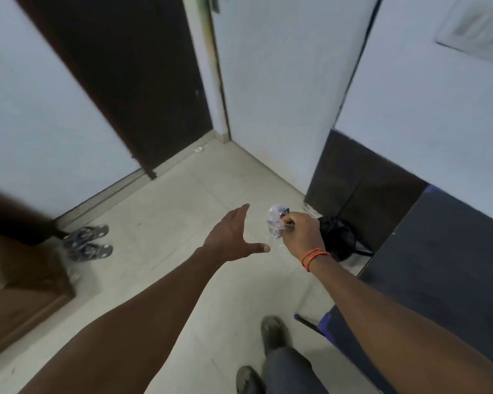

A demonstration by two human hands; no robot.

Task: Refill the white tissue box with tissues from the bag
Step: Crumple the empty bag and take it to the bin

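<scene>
A room corner is shown: pale walls, a dark door at left, and a light tiled floor below. A dark tabletop is seen at the right edge, a brown wooden piece of furniture at the left edge. A black bag is slumped on the floor in the corner, just beside the tabletop. A pair of sandals is left near the door, and a small white scrap lies by the skirting. No white tissue box is seen anywhere in view.

The left hand is held out empty, its grip spread wide, apart from the wrapper. The right hand, with an orange thread band at the wrist, is closed in a fist; its grip is pressed together on a crumpled clear plastic wrapper held over the floor.

The wrapper is judged very light, soft and crinkly, somewhat slippery, not fragile; it is probably the emptied tissue bag, though that cannot be confirmed through the blur. It can be held anywhere by bunching, and a loose pinch is expected to let it slide.
</scene>
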